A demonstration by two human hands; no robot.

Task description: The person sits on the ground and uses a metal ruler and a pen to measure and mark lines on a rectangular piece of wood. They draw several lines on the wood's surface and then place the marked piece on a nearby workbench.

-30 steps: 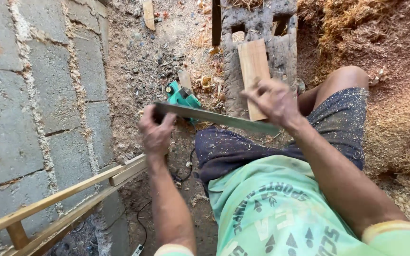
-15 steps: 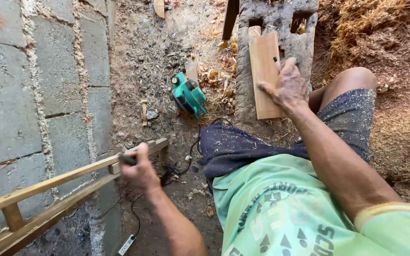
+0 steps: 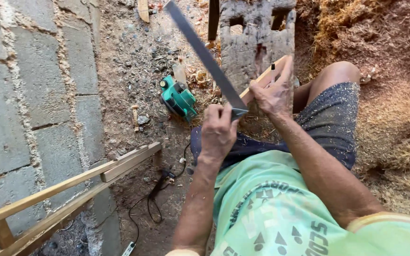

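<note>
I see my left hand (image 3: 218, 130) with its fingers closed round the lower end of a long dark metal square (image 3: 204, 56), whose blade rises up and away over the dirt floor. My right hand (image 3: 275, 92) grips the pale wooden slat (image 3: 262, 79) by my knee, a pencil (image 3: 273, 72) between its fingers. I judge the marking barely begun: I see no line on the slat, and the green power planer (image 3: 178, 98) lies apart, untouched.
</note>
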